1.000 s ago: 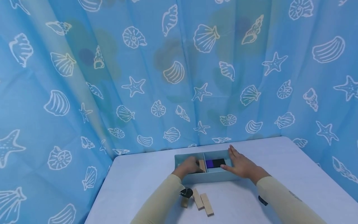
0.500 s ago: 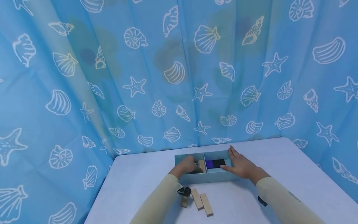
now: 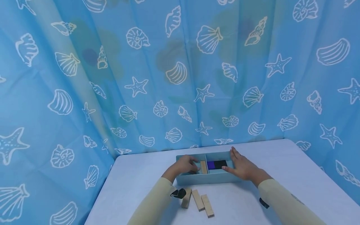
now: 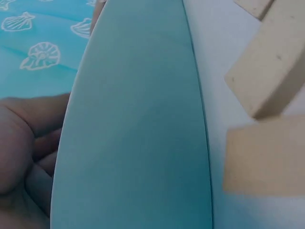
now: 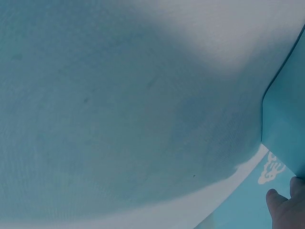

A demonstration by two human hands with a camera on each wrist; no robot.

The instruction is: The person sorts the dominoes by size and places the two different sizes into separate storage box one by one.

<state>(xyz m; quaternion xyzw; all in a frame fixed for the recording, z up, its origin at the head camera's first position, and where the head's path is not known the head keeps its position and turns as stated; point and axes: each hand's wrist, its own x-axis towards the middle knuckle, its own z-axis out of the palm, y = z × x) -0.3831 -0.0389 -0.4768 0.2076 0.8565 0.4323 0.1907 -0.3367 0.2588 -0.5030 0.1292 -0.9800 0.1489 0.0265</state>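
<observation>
A light-blue box [image 3: 209, 179] with a divider [image 3: 206, 163] stands on the table. My left hand [image 3: 182, 165] reaches into its left compartment, fingers loosely bent, just left of a wooden block [image 3: 203, 167] that lies along the divider. In the left wrist view the box's front wall [image 4: 133, 124] hides the fingertips of that hand [image 4: 19, 152]. My right hand [image 3: 243, 165] rests on the box's right end with fingers straight and thumb over the right compartment. A purple piece [image 3: 210, 165] and a black piece [image 3: 220, 164] lie in that compartment.
In front of the box, three wooden blocks lie on the white table [image 3: 135, 184]: a left one [image 3: 187, 198], a middle one [image 3: 198, 200] and a right one [image 3: 207, 206]. A blue seashell curtain [image 3: 168, 93] hangs behind the table.
My left hand has drawn back leftward from the wooden block by the divider, so more of that block shows. The right hand stays at the box's right end.
</observation>
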